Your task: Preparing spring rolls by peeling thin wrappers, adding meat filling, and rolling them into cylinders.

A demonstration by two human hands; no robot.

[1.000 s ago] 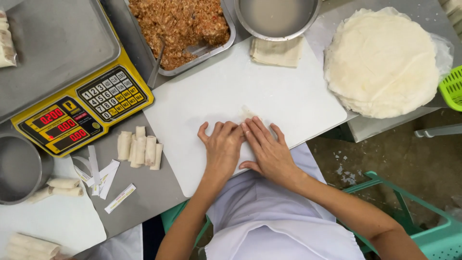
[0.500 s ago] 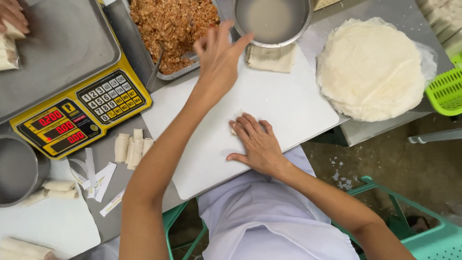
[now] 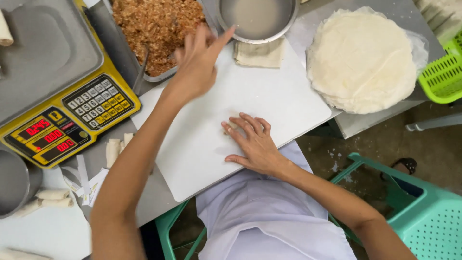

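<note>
1. The right hand (image 3: 253, 144) lies flat on the white cutting board (image 3: 279, 96), near the board's front edge. Its fingers are spread and press on a small pale roll (image 3: 229, 127); only a little of the roll shows under the fingertips.
2. The left hand (image 3: 198, 60) is raised over the far left corner of the board. Its fingers are open and hold nothing, and the forefinger points to the metal bowl (image 3: 257, 19).
3. This bowl stands just behind the board, on a folded pale cloth (image 3: 260, 54).
4. A tray of brown minced filling (image 3: 154, 29) is behind the board's left corner.
5. A stack of round pale wrappers (image 3: 361, 58) lies right of the board.
6. A yellow scale (image 3: 62, 120) stands left of the board, with some finished rolls (image 3: 115, 149) in front of it.
</note>
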